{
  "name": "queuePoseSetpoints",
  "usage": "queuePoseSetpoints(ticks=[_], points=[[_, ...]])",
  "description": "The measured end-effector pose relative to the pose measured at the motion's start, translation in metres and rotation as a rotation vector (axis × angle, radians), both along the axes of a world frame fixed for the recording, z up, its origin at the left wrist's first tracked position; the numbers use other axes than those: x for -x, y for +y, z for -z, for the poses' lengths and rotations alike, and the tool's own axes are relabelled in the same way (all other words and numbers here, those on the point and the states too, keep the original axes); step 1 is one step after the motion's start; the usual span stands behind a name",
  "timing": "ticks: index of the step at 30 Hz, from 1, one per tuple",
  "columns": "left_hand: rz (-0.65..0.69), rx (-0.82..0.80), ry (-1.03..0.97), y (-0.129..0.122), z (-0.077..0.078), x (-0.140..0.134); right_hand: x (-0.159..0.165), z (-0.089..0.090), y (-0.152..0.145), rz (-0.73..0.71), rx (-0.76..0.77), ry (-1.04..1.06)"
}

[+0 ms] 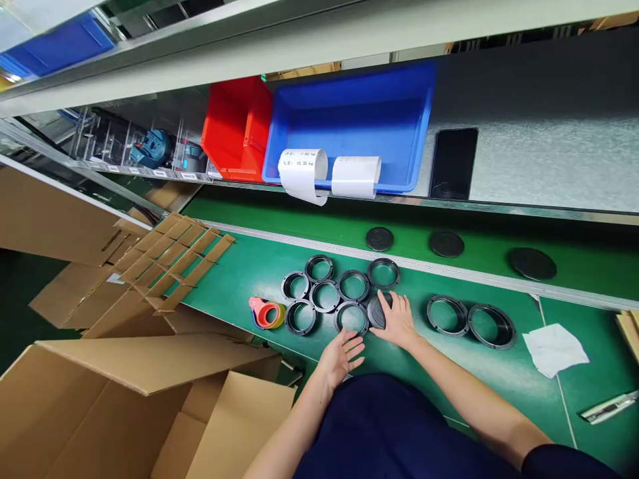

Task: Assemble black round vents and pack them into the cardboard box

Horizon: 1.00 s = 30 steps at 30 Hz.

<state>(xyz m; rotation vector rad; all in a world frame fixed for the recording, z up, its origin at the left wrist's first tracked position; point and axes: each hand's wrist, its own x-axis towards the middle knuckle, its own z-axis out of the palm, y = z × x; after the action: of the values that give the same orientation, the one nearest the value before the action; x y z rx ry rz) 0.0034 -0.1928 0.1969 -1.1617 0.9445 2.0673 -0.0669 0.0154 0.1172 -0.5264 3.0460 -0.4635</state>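
A green-topped bench runs below a grey metal shelf. On the bench, in front of the person, sits a round black piece, at the right edge of a cluster of seven open black rings. Its flat face points up; the outline is circular, so no long axis can be read. The top is matte and dark, with faint raised markings too small to make out. The right hand covers its right part, thumb at the near edge and fingers bent over the top, gripping it; how the far fingers bear on it is hidden. The left hand is palm up, fingers loosely spread, just beside the nearest ring; whether the fingertips touch it I cannot tell.

Two more black rings stand to the right, side by side, and three flat black discs lie behind. Red and yellow tape rolls rest left of the cluster, a crumpled white paper far right. An open brown cardboard box, lower left, is cut off by the frame.
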Motion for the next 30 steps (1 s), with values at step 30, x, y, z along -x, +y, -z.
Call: queuePoseSetpoints(ticks=[30], points=[[-0.263, 0.088, -0.025, -0.020, 0.003, 0.030, 0.283, -0.018, -0.003, 0.624, 0.974, -0.567]])
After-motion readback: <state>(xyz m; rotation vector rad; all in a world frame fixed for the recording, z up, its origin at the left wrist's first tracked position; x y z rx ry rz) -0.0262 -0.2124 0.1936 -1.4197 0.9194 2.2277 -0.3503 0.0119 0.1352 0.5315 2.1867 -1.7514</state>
